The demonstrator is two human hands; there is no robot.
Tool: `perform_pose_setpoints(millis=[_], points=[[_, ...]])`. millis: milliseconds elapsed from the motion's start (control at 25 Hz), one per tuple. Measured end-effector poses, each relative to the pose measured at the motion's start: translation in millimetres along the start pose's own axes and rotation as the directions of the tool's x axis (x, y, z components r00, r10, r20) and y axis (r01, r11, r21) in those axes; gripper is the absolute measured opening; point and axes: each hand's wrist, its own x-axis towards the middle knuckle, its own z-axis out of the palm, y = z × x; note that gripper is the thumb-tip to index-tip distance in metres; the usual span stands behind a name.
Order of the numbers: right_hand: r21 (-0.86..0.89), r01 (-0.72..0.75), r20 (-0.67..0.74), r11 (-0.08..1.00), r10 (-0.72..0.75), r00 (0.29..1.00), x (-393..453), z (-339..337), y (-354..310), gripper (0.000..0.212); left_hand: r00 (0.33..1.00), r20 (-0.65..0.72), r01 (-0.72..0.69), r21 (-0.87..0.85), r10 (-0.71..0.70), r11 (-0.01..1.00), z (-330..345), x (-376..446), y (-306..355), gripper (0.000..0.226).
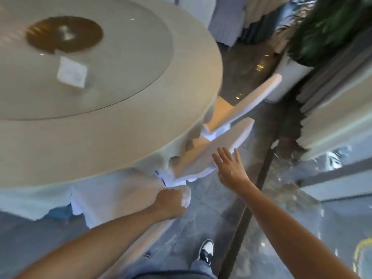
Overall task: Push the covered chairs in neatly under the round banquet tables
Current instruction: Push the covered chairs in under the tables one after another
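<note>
Nearest, item one: covered chair [128,198], white fabric, its back top just beside the rim of the round banquet table [124,137], seat hidden under the draped cloth. Left hand [171,202] was clenched on the upper corner of that chair back, gripping cloth and frame together.

Item two: second covered chair [213,152], next along the table's edge, its back angled outward from the table. Right hand [231,170] was spread flat, fingers apart, at the back's outer face; contact or a small gap could not be told through the blur.

Item three: third covered chair [259,93], further round the table, also angled.

Judgement on method: a straight push along each chair's own line toward the table's centre should serve best, low pressure on the back, so the cover does not ride up or the tablecloth bunch.

Outlying: glass turntable [120,77] on the table; potted plant [332,27] well away from it; the person's shoe [206,251] on the floor below.
</note>
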Motion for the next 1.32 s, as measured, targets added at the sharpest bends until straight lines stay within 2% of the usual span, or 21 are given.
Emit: perform_pose_setpoints(millis=[160,280,400,560,640,720,840,880,1040,1160,1320], points=[[-0.072,0.154,0.046,0.985,-0.151,0.988,22.1,16.0,39.1,0.068,0.967,-0.185,0.18,0.022,-0.173,0.983,17.6,-5.7,15.6,0.027],[-0.131,0.232,0.035,0.964,-0.23,0.973,40.6,15.6,51.5,0.052,0.924,-0.253,0.3,0.012,-0.287,0.954,25.1,-12.8,26.8,0.035],[-0.227,0.279,0.098,0.933,-0.263,0.96,60.1,11.7,52.7,0.043,0.885,-0.297,0.365,-0.034,-0.358,0.93,35.0,-10.4,28.5,0.038],[-0.285,0.354,0.16,0.891,-0.32,0.934,72.6,9.9,52.4,0.022,0.88,-0.279,0.405,0.018,-0.384,0.914,33.2,-0.5,27.1,0.029],[-0.238,0.377,0.167,0.895,-0.344,0.924,76.3,6.9,54.8,0.013,0.884,-0.269,0.404,0.027,-0.383,0.914,31.5,1.8,27.8,0.02],[-0.207,0.409,0.171,0.889,-0.379,0.91,81.0,2.6,57.2,0.013,0.886,-0.253,0.409,0.03,-0.388,0.912,28.0,4.3,30.0,0.014],[-0.247,0.465,0.187,0.85,-0.429,0.884,84.1,-0.9,63.2,0.017,0.862,-0.32,0.434,0.062,-0.395,0.899,19.0,9.8,39.1,0.036],[-0.257,0.481,0.193,0.838,-0.444,0.875,86.7,-0.3,67.0,0.019,0.87,-0.291,0.425,0.032,-0.398,0.905,16.3,14.5,42.8,0.031],[-0.258,0.537,0.218,0.803,-0.493,0.842,96.9,1.2,98.4,0.021,0.835,-0.289,0.481,-0.032,-0.469,0.876,11.7,38.1,62.3,0.01],[-0.242,0.558,0.214,0.794,-0.517,0.829,101.1,1.2,113.1,0.019,0.807,-0.302,0.521,-0.041,-0.507,0.853,9.2,52.1,81.6,0.019],[-0.222,0.641,0.181,0.734,-0.616,0.767,106.0,-0.4,111.7,0.019,0.736,-0.311,0.608,-0.087,-0.601,0.789,11.4,54.2,95.6,0.024]])
